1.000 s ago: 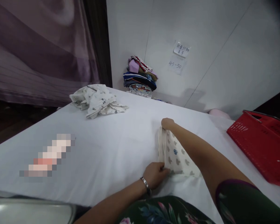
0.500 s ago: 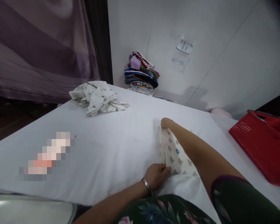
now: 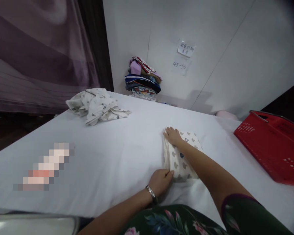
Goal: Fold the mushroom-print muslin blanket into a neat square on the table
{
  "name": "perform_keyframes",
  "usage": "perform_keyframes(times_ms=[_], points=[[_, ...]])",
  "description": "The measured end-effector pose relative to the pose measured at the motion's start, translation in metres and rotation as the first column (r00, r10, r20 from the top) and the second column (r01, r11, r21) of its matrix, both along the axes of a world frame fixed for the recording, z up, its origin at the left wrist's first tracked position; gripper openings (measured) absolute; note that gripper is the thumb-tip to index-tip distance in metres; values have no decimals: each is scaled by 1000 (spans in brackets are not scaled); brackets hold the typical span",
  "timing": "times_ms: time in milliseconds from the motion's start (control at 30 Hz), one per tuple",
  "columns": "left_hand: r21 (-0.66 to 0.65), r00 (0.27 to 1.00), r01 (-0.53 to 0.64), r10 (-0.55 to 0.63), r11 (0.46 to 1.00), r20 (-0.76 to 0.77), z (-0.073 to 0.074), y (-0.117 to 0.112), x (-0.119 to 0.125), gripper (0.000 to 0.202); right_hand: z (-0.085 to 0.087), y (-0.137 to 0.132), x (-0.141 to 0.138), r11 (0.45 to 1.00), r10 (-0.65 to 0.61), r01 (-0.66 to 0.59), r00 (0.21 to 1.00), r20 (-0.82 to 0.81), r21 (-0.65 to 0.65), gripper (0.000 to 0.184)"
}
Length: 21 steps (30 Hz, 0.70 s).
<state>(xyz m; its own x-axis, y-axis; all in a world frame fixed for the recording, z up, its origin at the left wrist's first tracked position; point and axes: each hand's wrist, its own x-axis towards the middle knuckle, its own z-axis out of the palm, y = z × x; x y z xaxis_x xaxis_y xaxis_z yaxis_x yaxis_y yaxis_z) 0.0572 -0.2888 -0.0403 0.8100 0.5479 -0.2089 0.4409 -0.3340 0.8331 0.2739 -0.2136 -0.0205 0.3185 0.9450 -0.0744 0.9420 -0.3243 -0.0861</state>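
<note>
A folded white cloth [image 3: 185, 166] printed with grey mouse-head shapes and small blue figures lies on the white-covered table in front of me. My left hand [image 3: 161, 180], with a bracelet at its wrist, pinches the near left corner, thumb on top. At the far left corner my right hand [image 3: 172, 135] rests flat on the fabric with its fingers stretched out. My right forearm hides part of the cloth. Folded layers show along its left edge, between my two hands.
A crumpled printed white cloth [image 3: 98, 106] lies at the table's far left. Beyond the back edge stands a stack of folded fabrics [image 3: 143, 78] against the wall. A red basket [image 3: 271, 147] is at the right. A pixelated object [image 3: 44, 168] lies on the left.
My right hand has gone from gripping the cloth's far corner to lying flat on it. The cloth now lies flatter, with more of its top showing. My view has shifted slightly right.
</note>
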Motion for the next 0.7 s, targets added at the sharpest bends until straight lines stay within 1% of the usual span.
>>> perform_keyframes(times_ms=[67, 167, 233, 300, 367, 433, 500, 533, 567, 600, 667, 700], points=[[7, 1000, -9, 9, 1000, -11, 0, -1, 0, 47, -4, 3, 1, 999, -18, 18, 1000, -6, -31, 45], [5, 1000, -20, 20, 1000, -8, -1, -2, -1, 46, 4, 6, 4, 997, -65, 62, 995, -81, -42, 49], [-10, 999, -36, 36, 999, 17, -2, -4, -3, 45, 11, -2, 5, 996, -80, 83, 986, -146, 13, 51], [-41, 997, -51, 54, 998, 56, -3, -4, -6, 43, 14, -19, 7, 990, -73, 97, 975, -212, 104, 51], [-104, 993, -69, 78, 992, 88, -4, -2, -7, 44, 15, -46, 12, 971, -69, 127, 959, -273, 201, 48], [-171, 987, -105, 124, 980, 106, -2, 7, -7, 44, 12, -81, 22, 937, -86, 182, 948, -308, 299, 45], [-209, 977, -165, 189, 964, 102, 2, 24, -1, 39, 9, -119, 36, 887, -127, 251, 940, -318, 388, 44], [-218, 969, -201, 226, 955, 96, 5, 35, 4, 35, 7, -139, 43, 859, -180, 312, 927, -330, 406, 44], [-221, 962, -235, 260, 946, 88, 7, 46, 10, 31, 5, -158, 49, 829, -249, 387, 902, -353, 403, 45], [-229, 953, -270, 293, 935, 73, 10, 59, 19, 27, 2, -175, 54, 795, -326, 473, 861, -391, 379, 46], [-232, 942, -313, 333, 921, 50, 13, 83, 39, 25, -5, -206, 59, 746, -419, 596, 767, -486, 297, 50], [-227, 937, -330, 347, 916, 39, 13, 94, 50, 25, -8, -218, 58, 718, -442, 644, 714, -543, 263, 52]])
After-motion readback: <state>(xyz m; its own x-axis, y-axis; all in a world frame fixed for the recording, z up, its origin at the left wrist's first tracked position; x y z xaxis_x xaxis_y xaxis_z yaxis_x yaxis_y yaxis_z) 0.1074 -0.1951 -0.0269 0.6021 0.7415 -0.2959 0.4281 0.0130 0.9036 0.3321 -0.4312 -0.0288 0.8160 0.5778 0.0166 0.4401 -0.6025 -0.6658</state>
